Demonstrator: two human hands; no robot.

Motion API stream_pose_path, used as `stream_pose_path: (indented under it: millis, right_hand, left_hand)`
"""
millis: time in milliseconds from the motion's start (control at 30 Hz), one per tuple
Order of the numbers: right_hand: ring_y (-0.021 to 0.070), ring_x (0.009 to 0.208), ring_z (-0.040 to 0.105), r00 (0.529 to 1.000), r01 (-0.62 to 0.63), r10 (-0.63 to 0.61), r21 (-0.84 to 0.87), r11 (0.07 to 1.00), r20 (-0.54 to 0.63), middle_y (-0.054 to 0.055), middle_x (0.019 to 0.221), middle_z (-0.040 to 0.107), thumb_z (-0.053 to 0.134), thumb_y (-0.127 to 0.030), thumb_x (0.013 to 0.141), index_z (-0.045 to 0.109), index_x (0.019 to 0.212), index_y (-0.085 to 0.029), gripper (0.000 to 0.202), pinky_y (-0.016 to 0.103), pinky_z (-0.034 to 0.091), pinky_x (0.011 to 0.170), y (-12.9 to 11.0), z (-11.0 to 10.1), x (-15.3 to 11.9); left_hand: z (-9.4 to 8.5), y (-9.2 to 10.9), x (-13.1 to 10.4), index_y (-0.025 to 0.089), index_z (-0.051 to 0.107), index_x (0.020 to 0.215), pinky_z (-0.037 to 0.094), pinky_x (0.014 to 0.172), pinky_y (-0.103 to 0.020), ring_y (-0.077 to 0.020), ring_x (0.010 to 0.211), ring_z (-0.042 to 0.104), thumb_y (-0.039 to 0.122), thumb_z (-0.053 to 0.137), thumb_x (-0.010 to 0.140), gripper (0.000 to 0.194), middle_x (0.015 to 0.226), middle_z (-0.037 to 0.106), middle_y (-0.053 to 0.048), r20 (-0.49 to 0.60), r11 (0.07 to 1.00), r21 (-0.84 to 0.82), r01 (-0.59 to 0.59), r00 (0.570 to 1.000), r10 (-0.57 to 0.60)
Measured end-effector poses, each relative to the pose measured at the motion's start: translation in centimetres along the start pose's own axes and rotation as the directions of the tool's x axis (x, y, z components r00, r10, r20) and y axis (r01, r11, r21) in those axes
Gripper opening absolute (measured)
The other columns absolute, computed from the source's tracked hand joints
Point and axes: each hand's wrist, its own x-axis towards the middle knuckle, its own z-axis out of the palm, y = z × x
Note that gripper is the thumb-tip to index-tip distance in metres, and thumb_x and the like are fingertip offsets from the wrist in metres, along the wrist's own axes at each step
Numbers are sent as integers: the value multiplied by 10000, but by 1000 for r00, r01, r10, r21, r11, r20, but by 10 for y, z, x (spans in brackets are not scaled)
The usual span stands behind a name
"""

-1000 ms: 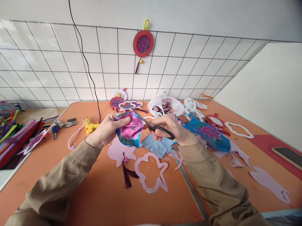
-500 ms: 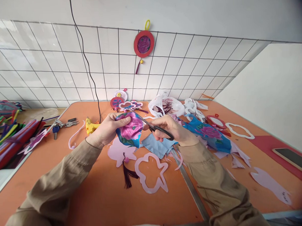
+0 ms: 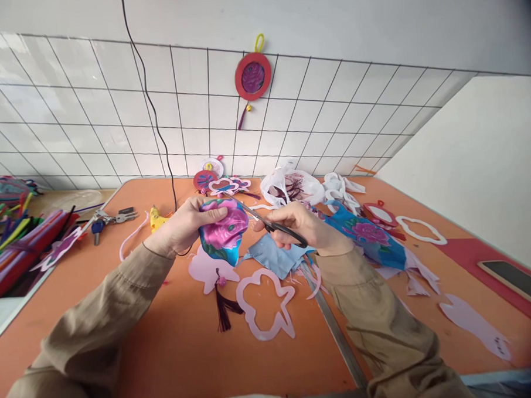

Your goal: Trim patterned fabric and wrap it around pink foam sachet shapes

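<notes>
My left hand [image 3: 191, 223] pinches a piece of blue and pink flowered fabric [image 3: 225, 230], thumb on top, above the orange table. My right hand [image 3: 295, 224] grips black-handled scissors [image 3: 287, 232], their blades pointing up-left along the fabric's upper right edge. Beneath the fabric lies a pink paper shape [image 3: 207, 271] beside a dark tassel [image 3: 226, 309]. A pink cloud-like paper frame [image 3: 246, 308] is nearer to me. Light blue cloth [image 3: 274, 257] lies below the scissors.
Yellow glue gun [image 3: 157, 220] and keys [image 3: 97, 225] are at left, near pipe cleaners [image 3: 25, 253]. A white plastic bag [image 3: 315, 188] stands at the back; flowered fabric [image 3: 370, 235] and a phone [image 3: 515, 279] lie right. A red round ornament [image 3: 239, 77] hangs on the tiled wall.
My left hand has moved slightly left with the flowered fabric, whose lower part has swung and turned. The scissors have shifted very slightly in my right hand.
</notes>
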Motion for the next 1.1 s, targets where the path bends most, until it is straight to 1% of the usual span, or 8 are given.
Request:
stream_pose_path:
  millis: [200,467,600,700,800,900,1033,1100]
  right_hand:
    - [90,466,543,999,-27,28,-20,999,32,-22,561,568,759,-388,716,730,935,-91,370,187,434,387,5,-4,1]
    - [83,432,514,999,-28,30,-51,998,40,-26,548,556,777,-346,702,726,920,-88,342,202,423,383,4,-9,-2]
    - [106,469,545,999,-39,39,-31,999,-25,-19,553,562,790,-402,695,728,930,-106,383,215,435,392,3,-8,2]
    - [100,463,546,989,-36,29,-42,998,-144,-22,569,576,788,-379,695,715,907,-121,342,226,450,428,5,-7,8]
    - [106,495,564,972,-19,13,-23,1000,-236,-9,608,608,801,-385,689,685,880,-136,334,242,478,482,13,-8,14]
    - [152,609,637,972,17,-7,39,999,-236,20,697,661,789,-451,713,659,959,-165,400,292,534,592,29,-12,21]
    - [213,874,672,942,42,-93,-163,986,-322,49,921,702,851,-413,644,633,956,-212,430,342,549,775,51,-18,29]
    - [208,827,671,957,1,-46,-155,988,-288,46,874,688,814,-423,693,624,920,-202,370,341,539,759,53,-17,30]
  left_hand:
    - [-1,5,-1,134,714,539,447,478,-192,-78,460,542,309,917,617,279,508,634,-4,9,996,92,12,1000,-13]
    - [-9,7,0,131,784,670,498,549,-223,-117,547,617,322,919,614,241,631,722,-49,14,984,178,24,1000,-27]
    - [-12,6,2,129,741,587,488,529,-219,-105,513,592,328,918,616,268,590,698,-41,17,982,181,43,999,-46]
    - [-12,4,3,126,735,582,472,506,-206,-92,487,575,337,914,626,280,556,679,-32,9,984,170,52,998,-54]
    - [-11,2,3,121,762,645,499,534,-210,-108,526,619,350,913,627,274,594,703,-42,-13,990,134,36,999,-35]
    - [-10,1,2,115,779,721,554,606,-247,-146,592,675,358,908,633,289,664,737,-61,-49,997,76,22,999,-18]
    - [-9,0,3,111,765,724,572,630,-266,-165,609,693,341,899,650,276,683,744,-70,-83,1000,-2,7,996,-7]
    - [-9,0,3,112,767,752,577,660,-273,-185,661,717,332,882,680,259,709,751,-78,-78,999,-34,-2,997,-1]
